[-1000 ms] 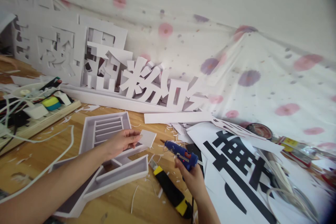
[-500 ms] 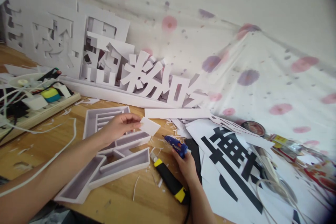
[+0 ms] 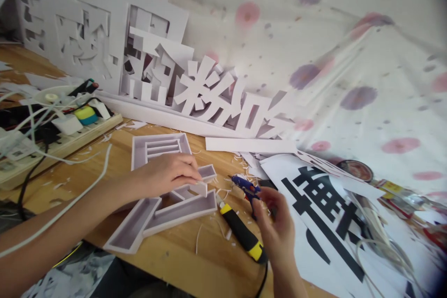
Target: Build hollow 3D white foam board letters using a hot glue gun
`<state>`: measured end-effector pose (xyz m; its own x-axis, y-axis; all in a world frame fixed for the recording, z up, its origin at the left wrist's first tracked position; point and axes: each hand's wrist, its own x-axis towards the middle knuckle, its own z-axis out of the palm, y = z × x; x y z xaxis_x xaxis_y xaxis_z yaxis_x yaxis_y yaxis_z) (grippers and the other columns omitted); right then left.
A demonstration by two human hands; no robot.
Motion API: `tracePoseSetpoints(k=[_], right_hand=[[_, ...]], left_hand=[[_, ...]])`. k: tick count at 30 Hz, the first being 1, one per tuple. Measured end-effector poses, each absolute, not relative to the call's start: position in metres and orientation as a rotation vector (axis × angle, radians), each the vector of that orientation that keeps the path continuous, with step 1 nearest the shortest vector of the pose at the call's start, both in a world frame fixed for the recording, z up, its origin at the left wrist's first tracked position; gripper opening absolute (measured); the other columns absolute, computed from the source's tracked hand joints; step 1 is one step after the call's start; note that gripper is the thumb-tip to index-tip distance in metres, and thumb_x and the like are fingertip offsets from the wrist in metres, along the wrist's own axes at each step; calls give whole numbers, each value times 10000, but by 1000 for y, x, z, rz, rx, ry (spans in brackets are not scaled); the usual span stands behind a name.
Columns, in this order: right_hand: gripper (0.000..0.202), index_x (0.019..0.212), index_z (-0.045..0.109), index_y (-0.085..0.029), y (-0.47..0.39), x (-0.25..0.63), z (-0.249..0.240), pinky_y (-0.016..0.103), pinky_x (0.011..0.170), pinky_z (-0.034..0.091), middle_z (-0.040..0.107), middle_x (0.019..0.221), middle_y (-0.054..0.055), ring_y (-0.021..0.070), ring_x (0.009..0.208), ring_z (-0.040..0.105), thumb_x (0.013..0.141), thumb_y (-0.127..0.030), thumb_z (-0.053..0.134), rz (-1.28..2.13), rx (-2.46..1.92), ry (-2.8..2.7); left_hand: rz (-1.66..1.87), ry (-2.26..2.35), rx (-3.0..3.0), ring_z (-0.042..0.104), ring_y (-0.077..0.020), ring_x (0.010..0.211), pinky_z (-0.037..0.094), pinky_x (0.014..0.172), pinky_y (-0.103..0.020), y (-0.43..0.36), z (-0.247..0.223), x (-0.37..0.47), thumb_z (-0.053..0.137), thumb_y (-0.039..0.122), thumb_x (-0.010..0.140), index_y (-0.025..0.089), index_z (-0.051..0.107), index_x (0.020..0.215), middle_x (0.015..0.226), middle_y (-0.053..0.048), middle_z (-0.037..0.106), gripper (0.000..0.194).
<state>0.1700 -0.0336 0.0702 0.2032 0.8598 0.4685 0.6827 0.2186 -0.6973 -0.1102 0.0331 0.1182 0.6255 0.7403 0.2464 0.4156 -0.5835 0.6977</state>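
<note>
My left hand (image 3: 171,174) reaches over a hollow white foam-board letter (image 3: 181,214). Its fingers are closed on a small white foam-board piece (image 3: 199,189), held inside or just above the letter's walls; exact contact is hidden by the hand. The blue glue gun (image 3: 244,184) lies on the table right of the letter, nozzle pointing left. Beside its handle is my right hand (image 3: 277,226), thumb and curved fingers apart, at or touching the gun's rear. A black and yellow cutting tool (image 3: 241,233) with a cord lies between the letter and my right hand.
White cut-out characters (image 3: 209,93) lean along the back behind a long white strip (image 3: 247,145). A power strip (image 3: 63,146) with tangled cables stands left. Printed paper (image 3: 323,214) with black characters covers the right. Scraps litter the wooden table (image 3: 188,260).
My left hand has brought the white piece down to the letter, turning it on edge. My right hand has loosened around the glue gun and its fingers spread. The view has shifted left.
</note>
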Motion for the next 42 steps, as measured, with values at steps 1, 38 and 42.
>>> tracePoseSetpoints(k=[1, 38, 42], right_hand=[[222, 981, 581, -223, -35, 157, 80, 332, 740, 441, 618, 899, 51, 200, 832, 557, 823, -379, 585, 246, -1434, -1689], [113, 732, 575, -203, 12, 90, 69, 305, 677, 377, 615, 704, 9, 180, 728, 528, 818, -129, 574, 353, -1304, -2268], [151, 701, 568, -189, 11, 91, 72, 305, 679, 357, 602, 671, 6, 171, 716, 515, 833, -117, 559, 346, -1295, -2294]], left_hand=[[676, 894, 2303, 602, -159, 771, 404, 706, -253, 34, 119, -108, 560, 229, 864, 271, 738, 950, 910, -32, 673, 202], [935, 1284, 2283, 564, -171, 947, 469, 843, -311, 17, 63, -111, 454, 125, 896, 181, 611, 1099, 1009, -53, 607, 263], [866, 1292, 2270, 544, -167, 979, 453, 871, -313, 15, 60, -110, 448, 118, 902, 183, 581, 1115, 1038, -51, 582, 260]])
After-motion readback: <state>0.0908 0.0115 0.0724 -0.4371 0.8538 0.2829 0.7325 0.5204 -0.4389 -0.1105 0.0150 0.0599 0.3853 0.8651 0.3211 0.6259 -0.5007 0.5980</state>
